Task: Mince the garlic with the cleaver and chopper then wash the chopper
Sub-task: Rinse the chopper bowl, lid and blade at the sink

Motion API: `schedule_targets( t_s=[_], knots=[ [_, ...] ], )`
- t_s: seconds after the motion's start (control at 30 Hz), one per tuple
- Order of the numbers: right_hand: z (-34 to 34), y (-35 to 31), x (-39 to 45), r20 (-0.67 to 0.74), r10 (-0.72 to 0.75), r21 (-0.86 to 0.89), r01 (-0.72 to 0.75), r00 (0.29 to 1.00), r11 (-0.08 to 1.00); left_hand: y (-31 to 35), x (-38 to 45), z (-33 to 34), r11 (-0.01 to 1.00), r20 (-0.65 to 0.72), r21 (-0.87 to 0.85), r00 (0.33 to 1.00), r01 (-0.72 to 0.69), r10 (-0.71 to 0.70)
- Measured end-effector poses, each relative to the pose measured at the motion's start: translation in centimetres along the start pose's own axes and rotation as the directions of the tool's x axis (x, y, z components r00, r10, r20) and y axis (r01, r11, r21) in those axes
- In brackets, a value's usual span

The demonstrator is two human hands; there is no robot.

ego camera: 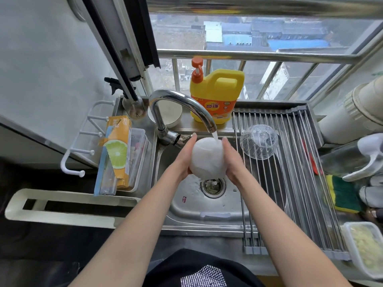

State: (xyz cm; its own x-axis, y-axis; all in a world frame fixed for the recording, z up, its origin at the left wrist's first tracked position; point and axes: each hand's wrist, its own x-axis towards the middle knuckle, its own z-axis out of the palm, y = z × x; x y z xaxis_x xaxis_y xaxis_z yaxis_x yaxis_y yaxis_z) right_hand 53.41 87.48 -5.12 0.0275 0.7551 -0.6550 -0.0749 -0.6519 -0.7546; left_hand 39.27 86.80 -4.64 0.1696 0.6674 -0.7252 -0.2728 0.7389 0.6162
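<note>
Over the steel sink (186, 216) I hold the white rounded chopper lid (207, 158) under running water from the curved tap (182, 104). My left hand (184, 158) cups its left side and my right hand (233, 160) cups its right side. The clear chopper bowl (259, 141) lies upside down on the roll-up drying rack (290, 183) to the right. Minced garlic fills a clear tub (364, 249) at the lower right. No cleaver is in view.
A yellow dish-soap jug (215, 94) stands behind the tap beside a small bowl (167, 112). A lemon-print box (116, 154) sits in a tray left of the sink. A green-yellow sponge (344, 193) and spray bottle (352, 158) are at right.
</note>
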Motion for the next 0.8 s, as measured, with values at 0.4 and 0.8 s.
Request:
schedule_targets(
  t_s=[0.4, 0.8],
  knots=[
    [1.0, 0.5, 0.4, -0.427, 0.044, 0.008, -0.045, 0.903, 0.999, -1.6, -0.3, 1.3, 0.965, 0.123, -0.233, 0.981, -0.118, 0.15],
    [-0.3, -2.3, -1.9, 0.124, -0.041, 0.283, 0.004, 0.991, 0.959, 0.3, -1.4, 3.8, 0.965, 0.231, 0.182, 0.962, -0.188, 0.144]
  ],
)
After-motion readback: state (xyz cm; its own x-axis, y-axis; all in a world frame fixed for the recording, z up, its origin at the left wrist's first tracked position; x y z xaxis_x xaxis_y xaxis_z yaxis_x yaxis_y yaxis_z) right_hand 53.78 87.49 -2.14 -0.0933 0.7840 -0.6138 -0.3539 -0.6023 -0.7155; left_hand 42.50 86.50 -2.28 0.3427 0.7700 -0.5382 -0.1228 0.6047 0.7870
